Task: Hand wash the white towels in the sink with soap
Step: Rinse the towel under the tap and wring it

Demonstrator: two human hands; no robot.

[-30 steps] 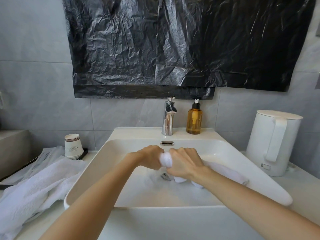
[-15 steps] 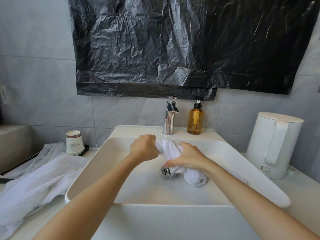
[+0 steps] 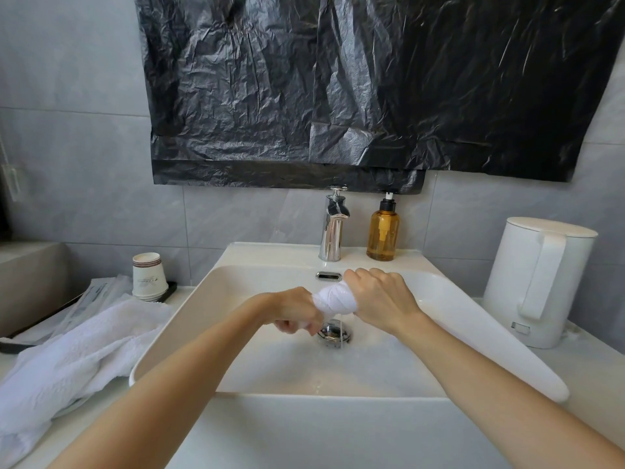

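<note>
White towel [image 3: 334,299]: small, twisted into a tight roll, held above the drain [image 3: 333,333], toward the back edge of the sink [image 3: 162,350]. Left hand [image 3: 294,313] curled round its left end; right hand [image 3: 382,299] fisted round its right end. A thin stream runs off it. Judged soft, sodden, possibly slippery with soap; best gripped firmly at both ends. Second white towel [image 3: 77,350]: heaped on the surface beside the sink's left edge.

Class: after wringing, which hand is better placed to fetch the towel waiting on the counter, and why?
Probably the left hand: the counter towel lies left of the sink, on its side. The right hand would have to cross the sink.
</note>
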